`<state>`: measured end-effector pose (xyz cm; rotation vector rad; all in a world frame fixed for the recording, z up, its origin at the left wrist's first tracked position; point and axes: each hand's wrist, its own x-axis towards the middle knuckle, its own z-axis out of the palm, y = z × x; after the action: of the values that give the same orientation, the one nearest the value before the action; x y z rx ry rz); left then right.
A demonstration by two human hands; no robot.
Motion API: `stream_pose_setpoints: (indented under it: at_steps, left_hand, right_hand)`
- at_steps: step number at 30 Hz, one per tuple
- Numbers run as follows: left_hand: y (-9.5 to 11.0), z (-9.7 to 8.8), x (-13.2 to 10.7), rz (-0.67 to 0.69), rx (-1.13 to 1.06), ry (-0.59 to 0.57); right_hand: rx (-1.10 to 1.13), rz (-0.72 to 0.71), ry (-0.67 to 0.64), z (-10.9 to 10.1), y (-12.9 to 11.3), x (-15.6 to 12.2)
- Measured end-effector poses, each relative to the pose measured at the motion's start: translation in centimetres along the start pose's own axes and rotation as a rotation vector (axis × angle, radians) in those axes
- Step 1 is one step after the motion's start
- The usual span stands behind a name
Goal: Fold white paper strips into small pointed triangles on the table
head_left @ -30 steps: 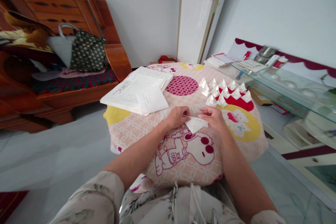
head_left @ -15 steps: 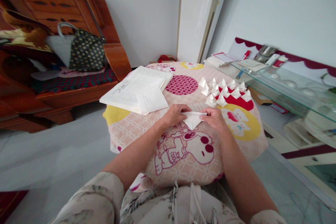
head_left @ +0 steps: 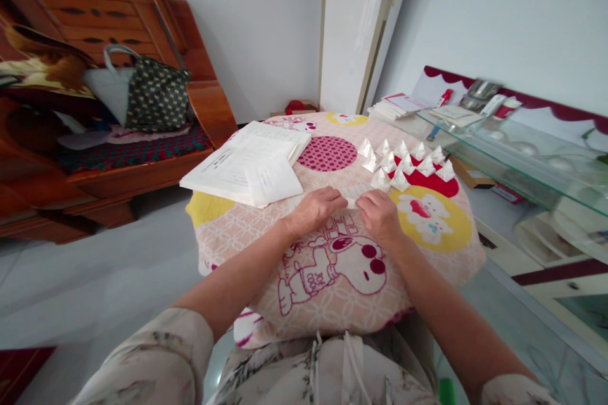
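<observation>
My left hand (head_left: 317, 209) and my right hand (head_left: 377, 216) meet at the middle of the round table, whose cloth (head_left: 332, 285) is pink with cartoon prints. Both are closed on a small folded white paper piece (head_left: 352, 202); only a thin strip of it shows between the fingers. Just beyond my right hand, several folded white paper shapes (head_left: 403, 163) stand in rows on the cloth. A stack of white printed sheets (head_left: 249, 164) lies at the table's far left.
A wooden bench (head_left: 118, 139) with a patterned bag (head_left: 156, 92) stands at the left. A tall white appliance (head_left: 354, 28) is by the far wall. A glass shelf (head_left: 522, 158) with papers and small items runs along the right.
The paper's hanging triangular point has vanished from sight. My hands have closed together over it and moved slightly away from me.
</observation>
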<state>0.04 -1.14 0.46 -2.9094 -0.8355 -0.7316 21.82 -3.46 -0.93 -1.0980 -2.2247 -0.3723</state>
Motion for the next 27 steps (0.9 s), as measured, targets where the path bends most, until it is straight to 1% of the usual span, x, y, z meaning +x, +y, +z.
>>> stream_pose_setpoints:
  at_steps: [3, 4, 6, 10, 13, 16, 19, 23, 27]
  left_hand:
    - [0.7, 0.3, -0.8, 0.069, 0.03, -0.157]
    - [0.9, 0.5, -1.0, 0.076, 0.032, -0.195]
    - [1.3, 0.6, -1.5, 0.054, 0.034, -0.231]
    - [1.5, 0.6, -2.1, -0.037, -0.009, -0.224]
    - [1.1, 0.6, -2.4, -0.095, -0.104, -0.179]
    - [0.4, 0.8, -2.5, -0.176, -0.254, -0.108]
    - [-0.5, 0.9, -2.3, -0.295, -0.389, -0.065]
    - [-1.2, 0.8, -1.8, -0.449, -0.437, -0.096]
    - [-1.4, 0.6, -1.2, -0.549, -0.451, -0.142]
  right_hand:
    - [-0.016, -0.115, -0.15, 0.0, -0.4, -1.6]
    - [0.007, -0.126, -0.193, 0.0, -0.6, -2.2]
    - [0.057, -0.117, -0.249, -0.1, -0.9, -3.0]
    - [0.156, -0.038, -0.276, -0.3, -1.1, -3.6]
    - [0.259, 0.043, -0.258, -0.5, -1.0, -3.3]
    - [0.406, 0.163, -0.239, -0.9, -0.7, -2.7]
    - [0.519, 0.309, -0.252, -1.1, -0.2, -1.8]
    - [0.525, 0.468, -0.328, -1.1, 0.1, -0.7]
    - [0.473, 0.539, -0.362, -1.0, 0.0, 0.0]
